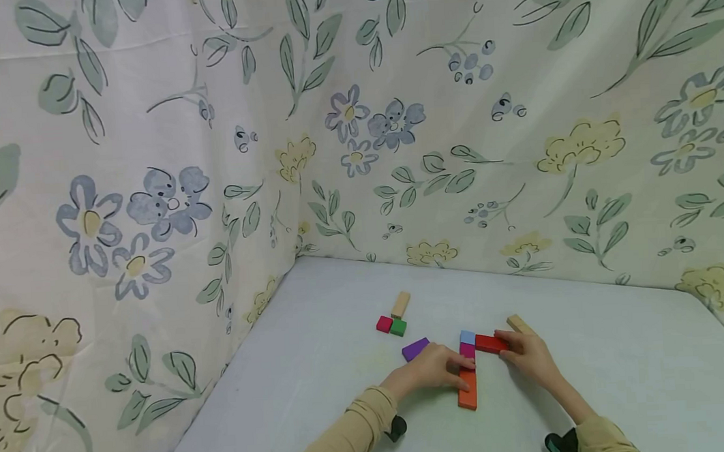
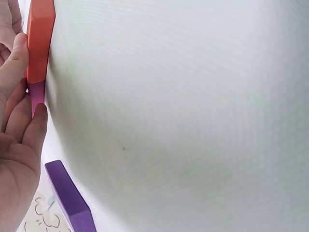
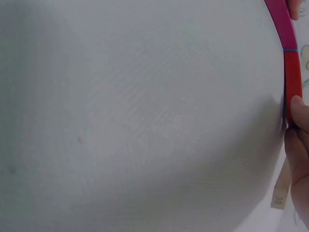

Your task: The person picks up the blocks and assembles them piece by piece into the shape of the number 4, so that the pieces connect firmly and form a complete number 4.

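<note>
My left hand (image 1: pixel 432 367) bends over a row of blocks and holds the magenta block (image 1: pixel 467 350). Its thumb touches the orange block (image 1: pixel 467 399) at the row's near end, also seen in the left wrist view (image 2: pixel 41 43). A light blue block (image 1: pixel 467 337) forms the far end. My right hand (image 1: pixel 530 359) pinches the right end of a red block (image 1: pixel 487 343), which points sideways from the row near the light blue block. In the right wrist view, thumb and finger grip the red block (image 3: pixel 292 77); much of that hand is cut off.
A purple block (image 1: pixel 415 349) lies just beyond the left hand. Farther back are a crimson cube (image 1: pixel 384 324), a green cube (image 1: pixel 398 327) and a plain wooden block (image 1: pixel 401 304). Another wooden block (image 1: pixel 518 324) lies behind the right hand. Floral cloth (image 1: pixel 398 203) hangs around the white table (image 1: pixel 320 365).
</note>
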`<state>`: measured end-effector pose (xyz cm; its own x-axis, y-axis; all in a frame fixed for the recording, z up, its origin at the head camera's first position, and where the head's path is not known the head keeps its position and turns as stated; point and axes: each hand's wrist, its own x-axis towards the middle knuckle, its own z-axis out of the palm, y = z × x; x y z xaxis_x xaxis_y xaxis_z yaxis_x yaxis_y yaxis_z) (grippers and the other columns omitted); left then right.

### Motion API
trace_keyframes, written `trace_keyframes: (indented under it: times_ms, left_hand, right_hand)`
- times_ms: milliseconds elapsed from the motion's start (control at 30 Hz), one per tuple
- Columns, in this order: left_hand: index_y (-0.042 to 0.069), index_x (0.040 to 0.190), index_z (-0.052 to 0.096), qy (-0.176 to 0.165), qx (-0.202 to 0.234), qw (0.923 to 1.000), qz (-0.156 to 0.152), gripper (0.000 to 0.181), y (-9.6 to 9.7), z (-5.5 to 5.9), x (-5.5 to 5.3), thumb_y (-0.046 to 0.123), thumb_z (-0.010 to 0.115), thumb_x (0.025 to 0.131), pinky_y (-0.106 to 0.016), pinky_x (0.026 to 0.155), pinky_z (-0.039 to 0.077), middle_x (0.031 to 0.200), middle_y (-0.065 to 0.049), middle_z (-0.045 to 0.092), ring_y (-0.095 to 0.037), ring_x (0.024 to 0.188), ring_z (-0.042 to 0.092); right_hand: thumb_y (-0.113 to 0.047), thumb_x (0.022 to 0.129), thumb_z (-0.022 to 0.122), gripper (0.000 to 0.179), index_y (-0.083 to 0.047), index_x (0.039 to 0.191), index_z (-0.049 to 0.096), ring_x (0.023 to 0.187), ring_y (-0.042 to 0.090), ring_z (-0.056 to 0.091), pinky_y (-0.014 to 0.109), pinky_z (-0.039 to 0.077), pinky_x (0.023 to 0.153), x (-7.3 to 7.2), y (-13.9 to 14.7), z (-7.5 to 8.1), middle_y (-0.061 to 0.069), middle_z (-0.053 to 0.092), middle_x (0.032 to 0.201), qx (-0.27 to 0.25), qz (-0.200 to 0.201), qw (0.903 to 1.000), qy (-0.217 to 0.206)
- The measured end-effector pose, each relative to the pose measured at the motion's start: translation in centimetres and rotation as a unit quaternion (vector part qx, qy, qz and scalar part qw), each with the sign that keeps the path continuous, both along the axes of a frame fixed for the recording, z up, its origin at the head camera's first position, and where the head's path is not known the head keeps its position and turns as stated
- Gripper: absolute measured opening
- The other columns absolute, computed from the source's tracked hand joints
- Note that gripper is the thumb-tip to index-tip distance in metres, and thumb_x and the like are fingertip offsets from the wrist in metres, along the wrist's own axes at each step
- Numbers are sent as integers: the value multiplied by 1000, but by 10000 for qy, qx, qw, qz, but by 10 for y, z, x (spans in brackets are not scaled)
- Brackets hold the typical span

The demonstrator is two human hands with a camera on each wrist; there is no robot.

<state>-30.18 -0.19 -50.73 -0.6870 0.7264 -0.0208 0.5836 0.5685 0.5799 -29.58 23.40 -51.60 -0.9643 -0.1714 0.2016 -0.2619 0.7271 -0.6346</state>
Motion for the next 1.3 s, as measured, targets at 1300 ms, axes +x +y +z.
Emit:
trace_keyframes:
  times_ms: [1300]
  left_hand:
    - [22, 122, 66, -102, 86, 9999, -1, 42, -2, 3, 4, 28, 74, 81, -9, 86, 43, 123, 13, 64, 4, 112, 56]
  right_hand:
    - [6, 81, 68, 39, 9, 119, 61, 106, 39, 61, 42, 54, 85, -2, -1, -4, 26, 64, 115, -36, 68, 9999, 83]
